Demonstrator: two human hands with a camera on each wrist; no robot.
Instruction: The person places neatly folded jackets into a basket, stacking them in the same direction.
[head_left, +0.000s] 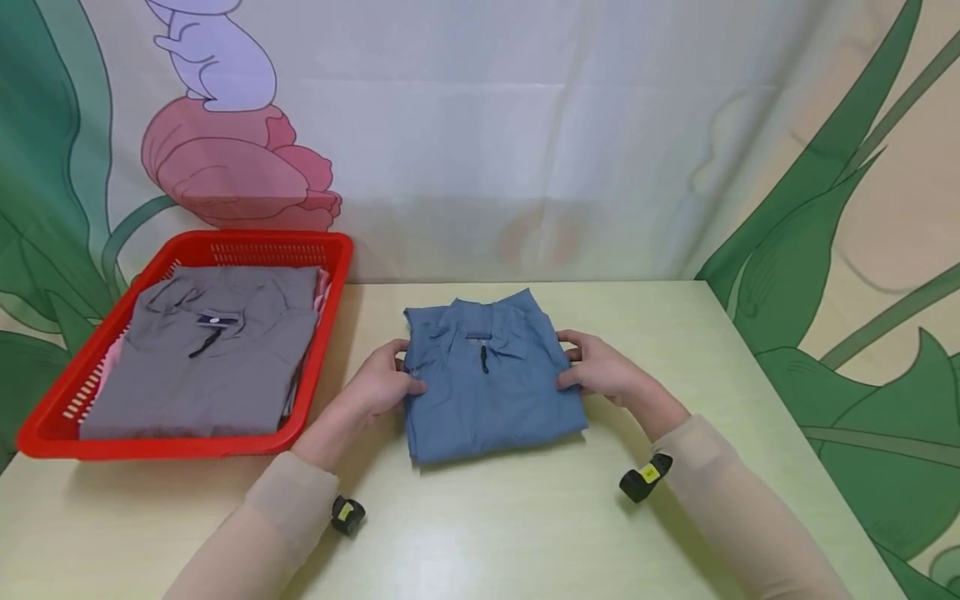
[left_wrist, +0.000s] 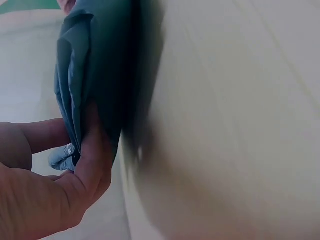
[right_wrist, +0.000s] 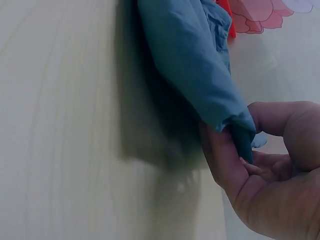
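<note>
A folded blue shirt [head_left: 491, 408], its collar toward the wall and a short black zip pull at the neck, is held by both hands. My left hand [head_left: 378, 382] pinches its left edge, thumb on top and other fingers tucked underneath. On the opposite edge my right hand [head_left: 600, 367] has the same kind of grip. In the left wrist view, layered folds of the shirt [left_wrist: 100, 55] stand between thumb and fingers. The right wrist view shows the shirt's side [right_wrist: 190, 65] over its shadow on the table, one corner between the fingers.
At the left stands a red plastic basket [head_left: 339, 275] with a folded grey shirt [head_left: 217, 375] on top and pink cloth peeking out beside it. The pale wooden table [head_left: 480, 533] ends at a printed curtain [head_left: 465, 167] behind; its right edge slants beyond my right hand.
</note>
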